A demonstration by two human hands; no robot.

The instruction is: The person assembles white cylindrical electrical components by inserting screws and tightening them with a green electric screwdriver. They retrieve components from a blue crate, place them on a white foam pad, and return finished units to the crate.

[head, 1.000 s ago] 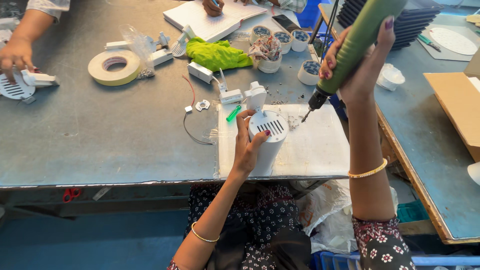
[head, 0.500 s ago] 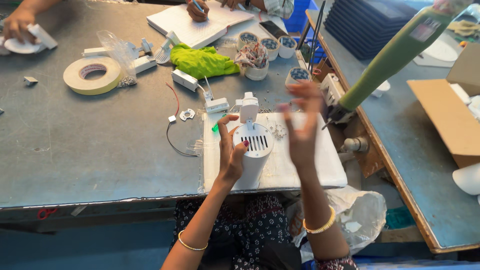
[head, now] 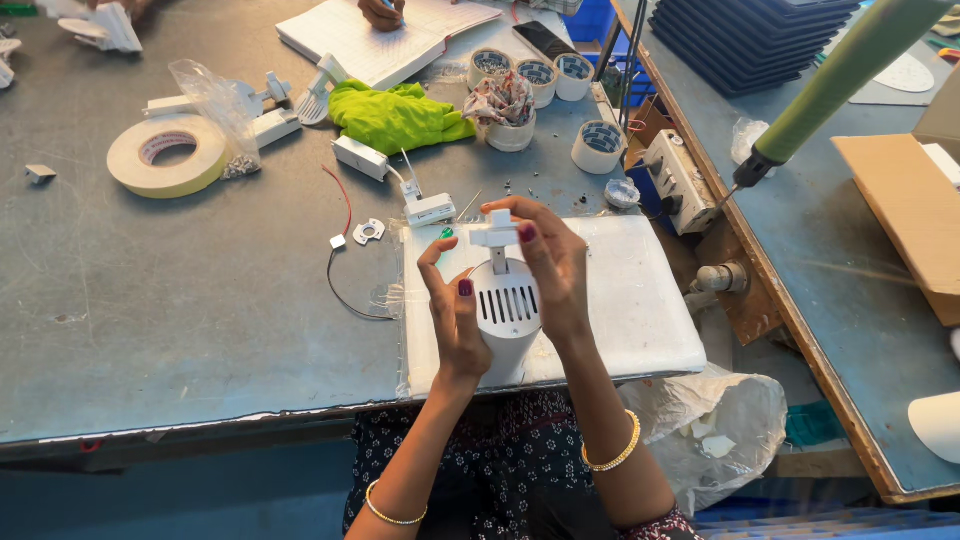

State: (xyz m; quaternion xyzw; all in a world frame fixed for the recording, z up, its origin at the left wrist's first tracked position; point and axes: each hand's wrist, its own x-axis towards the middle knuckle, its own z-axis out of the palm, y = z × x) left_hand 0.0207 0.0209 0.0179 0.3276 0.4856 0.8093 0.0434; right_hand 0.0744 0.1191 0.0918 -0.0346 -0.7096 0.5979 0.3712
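R hand off the green driver, both hands now clasping upright white lamp, bracket up.

Both hands, left hand and right hand, around a white slotted lamp housing over a white pad.

The lamp looks like smooth, matt white plastic. It is held over a white foam pad. The table is dull grey metal, scuffed. The cloth is soft and green. The tape is papery.
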